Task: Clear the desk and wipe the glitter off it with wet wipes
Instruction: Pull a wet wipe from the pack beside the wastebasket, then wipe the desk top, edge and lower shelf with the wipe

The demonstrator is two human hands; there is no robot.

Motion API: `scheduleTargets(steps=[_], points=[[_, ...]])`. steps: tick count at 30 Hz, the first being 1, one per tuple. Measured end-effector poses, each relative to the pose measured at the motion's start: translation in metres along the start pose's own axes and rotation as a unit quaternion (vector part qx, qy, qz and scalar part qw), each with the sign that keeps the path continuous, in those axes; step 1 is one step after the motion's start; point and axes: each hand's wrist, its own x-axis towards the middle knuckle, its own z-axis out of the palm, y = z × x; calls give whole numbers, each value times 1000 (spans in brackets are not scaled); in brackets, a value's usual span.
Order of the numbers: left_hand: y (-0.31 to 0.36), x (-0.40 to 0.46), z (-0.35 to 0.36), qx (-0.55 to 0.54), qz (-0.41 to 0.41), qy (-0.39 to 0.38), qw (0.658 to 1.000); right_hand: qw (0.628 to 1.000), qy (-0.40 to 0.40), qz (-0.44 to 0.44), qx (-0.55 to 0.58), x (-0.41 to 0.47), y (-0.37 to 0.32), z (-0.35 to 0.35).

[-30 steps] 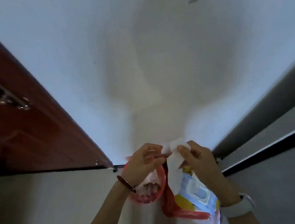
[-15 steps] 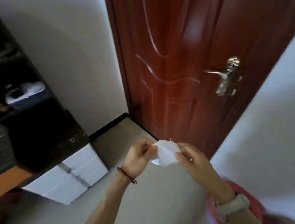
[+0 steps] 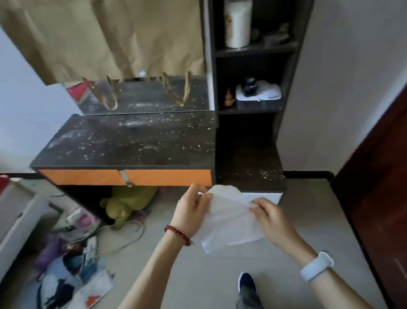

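Glitter-speckled, the dark desk [image 3: 128,140] stands far ahead, bare of objects and apparently not yet wiped. 1 wet wipe [image 3: 228,222] is held spread near its front edge, pinched at the left by the left hand [image 3: 192,210] and at the right by the right hand [image 3: 271,218], probably to open it for wiping. 2 hands, 1 orange drawer [image 3: 126,176] are counted.

A green plush toy [image 3: 126,204] lies beside scattered bags [image 3: 69,282].

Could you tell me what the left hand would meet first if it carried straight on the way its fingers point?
Probably the orange drawer front of the glitter-speckled black desk; the left hand points up toward it, though depth is unclear.
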Motion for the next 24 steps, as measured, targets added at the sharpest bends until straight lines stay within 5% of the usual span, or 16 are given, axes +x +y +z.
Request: scheduleTargets(steps=[9, 13, 16, 18, 21, 24], points=[[-55, 102, -125, -80, -29, 113, 990, 954, -155, 120, 227, 188, -55, 75], [-54, 150, -158, 10, 7, 37, 999, 894, -150, 172, 385, 271, -89, 108], [-75, 169, -178, 18, -55, -27, 998, 946, -168, 116, 251, 318, -103, 147], [-98, 175, -193, 1, -122, 21, 992, 981, -157, 46, 103, 342, -107, 177], [-131, 186, -221, -26, -188, 112, 976, 979, -199, -32, 11, 366, -121, 224], [-160, 201, -252, -108, -198, 149, 963, 956, -287, -21, 51, 377, -136, 274]])
